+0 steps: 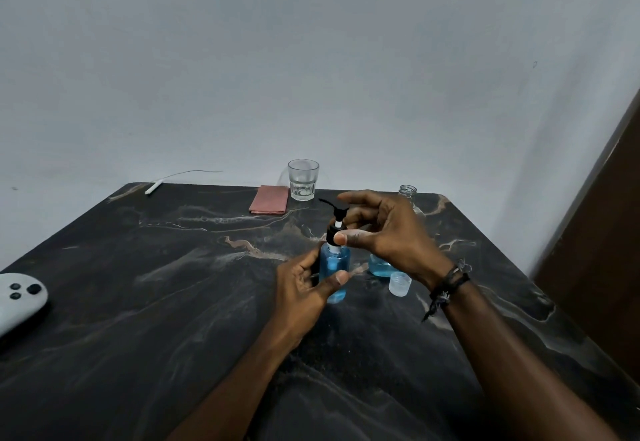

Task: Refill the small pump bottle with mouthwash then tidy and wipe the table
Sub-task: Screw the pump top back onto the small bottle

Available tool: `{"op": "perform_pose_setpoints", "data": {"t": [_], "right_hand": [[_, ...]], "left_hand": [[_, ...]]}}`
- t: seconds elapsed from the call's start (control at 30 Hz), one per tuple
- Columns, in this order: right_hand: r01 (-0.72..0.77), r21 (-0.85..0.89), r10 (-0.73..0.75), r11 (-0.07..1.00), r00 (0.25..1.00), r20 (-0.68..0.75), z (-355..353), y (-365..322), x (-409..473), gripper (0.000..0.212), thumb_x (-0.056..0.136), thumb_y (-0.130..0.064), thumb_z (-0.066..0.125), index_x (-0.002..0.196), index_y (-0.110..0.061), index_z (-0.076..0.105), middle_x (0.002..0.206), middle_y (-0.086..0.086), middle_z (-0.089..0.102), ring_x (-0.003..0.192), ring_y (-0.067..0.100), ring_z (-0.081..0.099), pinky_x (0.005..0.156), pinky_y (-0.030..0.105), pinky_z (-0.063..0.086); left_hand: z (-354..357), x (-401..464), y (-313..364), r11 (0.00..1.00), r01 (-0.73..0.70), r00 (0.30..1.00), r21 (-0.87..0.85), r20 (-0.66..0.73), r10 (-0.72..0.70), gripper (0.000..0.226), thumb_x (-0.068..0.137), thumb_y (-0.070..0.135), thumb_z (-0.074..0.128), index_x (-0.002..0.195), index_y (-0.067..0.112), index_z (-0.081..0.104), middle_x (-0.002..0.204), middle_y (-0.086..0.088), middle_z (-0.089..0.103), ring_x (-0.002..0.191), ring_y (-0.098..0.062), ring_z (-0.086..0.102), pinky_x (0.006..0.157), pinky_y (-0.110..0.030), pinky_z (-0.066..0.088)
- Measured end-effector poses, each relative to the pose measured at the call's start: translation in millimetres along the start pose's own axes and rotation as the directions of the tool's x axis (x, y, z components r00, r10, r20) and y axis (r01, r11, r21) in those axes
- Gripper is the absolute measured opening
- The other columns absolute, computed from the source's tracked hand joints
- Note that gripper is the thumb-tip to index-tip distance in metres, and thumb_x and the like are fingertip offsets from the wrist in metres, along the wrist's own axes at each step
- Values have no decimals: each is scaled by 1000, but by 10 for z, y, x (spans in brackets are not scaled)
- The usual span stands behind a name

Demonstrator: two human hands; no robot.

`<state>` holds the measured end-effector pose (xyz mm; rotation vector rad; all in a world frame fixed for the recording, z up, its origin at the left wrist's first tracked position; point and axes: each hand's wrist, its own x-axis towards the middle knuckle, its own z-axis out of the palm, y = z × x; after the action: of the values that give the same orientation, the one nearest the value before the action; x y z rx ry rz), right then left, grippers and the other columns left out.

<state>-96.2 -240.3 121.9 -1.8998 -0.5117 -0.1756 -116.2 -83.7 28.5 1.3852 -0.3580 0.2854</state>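
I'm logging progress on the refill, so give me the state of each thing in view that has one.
small pump bottle: upright, mostly full of blue liquid, pump head in its neck
left hand: grips the bottle body
right hand: fingers at the pump collar
mouthwash bottle: uncapped, a little blue liquid left
clear cap: off, lying on the table
glass: upright, empty
pink cloth: folded flat

Pump bottle [334, 272] mid-table [173, 302]; mouthwash bottle [379, 266] and cap [399, 283] right; glass [303, 179], cloth [269, 199] behind.
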Motion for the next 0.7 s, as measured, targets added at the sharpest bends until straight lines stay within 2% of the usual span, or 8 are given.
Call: {"op": "perform_pose_setpoints", "data": {"t": [0.1, 0.17, 0.23, 0.37, 0.47, 0.53, 0.6, 0.7], "right_hand": [[11, -47, -12, 999, 1000, -20, 21, 22, 15, 54, 65, -15, 89, 110, -30, 64, 77, -12, 69, 76, 6, 66, 70, 15, 53], [13, -99, -14, 995, 1000, -14, 25, 24, 21, 57, 63, -22, 90, 110, -34, 60, 74, -16, 66, 76, 2, 64, 69, 13, 51], [11, -135, -10, 991, 1000, 9, 11, 12, 20, 64, 66, -24, 89, 122, -27, 58, 81, -12, 67, 82, 4, 66, 73, 19, 53], [0, -52, 3, 999, 999, 50, -43, -42, 11, 76, 73, -8, 84, 139, -14, 47, 103, 4, 75, 100, 18, 71, 93, 42, 56], [-19, 3, 18, 1000, 994, 103, -27, -50, 22, 73, 78, 3, 77, 140, -13, 43, 104, 5, 76, 100, 17, 72, 95, 41, 56], [-21, -34, 23, 999, 999, 49, 6, -30, 37, 77, 74, -3, 82, 140, -15, 44, 97, 4, 77, 96, 14, 73, 93, 40, 57], [-18, -137, 11, 990, 999, -47, 45, -22, 44, 87, 63, -18, 91, 138, -19, 48, 89, 0, 76, 88, 8, 73, 83, 32, 58], [5, -238, -32, 971, 993, -110, 85, -12, 40, 95, 53, -36, 94, 136, -22, 50, 80, -7, 74, 77, 0, 70, 66, 11, 52]], "left_hand": [[6, -4, 4, 1000, -2, 1000, 8, 7, 2, 47, 79, -3, 76, 107, 34, 68, 107, 10, 76, 100, -12, 72, 77, -20, 57], [9, -6, 15, 1000, 1, 1000, 11, 14, -1, 47, 79, -2, 75, 106, 36, 68, 105, 12, 76, 100, -10, 72, 76, -19, 57], [4, 0, 12, 1000, 6, 1000, 12, 18, -6, 47, 79, -2, 75, 105, 37, 68, 105, 14, 76, 100, -9, 72, 76, -19, 57], [7, -4, 18, 1000, 20, 1000, -3, 22, -20, 47, 79, -2, 75, 108, 33, 67, 106, 14, 76, 101, -9, 72, 76, -18, 56], [6, -3, 6, 1000, 16, 1000, -10, 24, -15, 47, 78, -3, 75, 109, 31, 67, 106, 14, 76, 100, -9, 72, 76, -17, 56], [8, 0, -1, 1000, 12, 1000, -8, 19, -12, 47, 78, -1, 76, 109, 32, 67, 107, 10, 76, 102, -10, 72, 78, -19, 57], [7, 1, -7, 1000, 18, 1000, -6, 9, -18, 46, 77, 0, 77, 109, 32, 67, 108, 6, 76, 102, -12, 72, 79, -21, 57], [0, 5, -23, 1000, 27, 1000, -2, -3, -27, 44, 78, 0, 76, 105, 33, 68, 104, 8, 76, 99, -12, 73, 75, -21, 57]]}}
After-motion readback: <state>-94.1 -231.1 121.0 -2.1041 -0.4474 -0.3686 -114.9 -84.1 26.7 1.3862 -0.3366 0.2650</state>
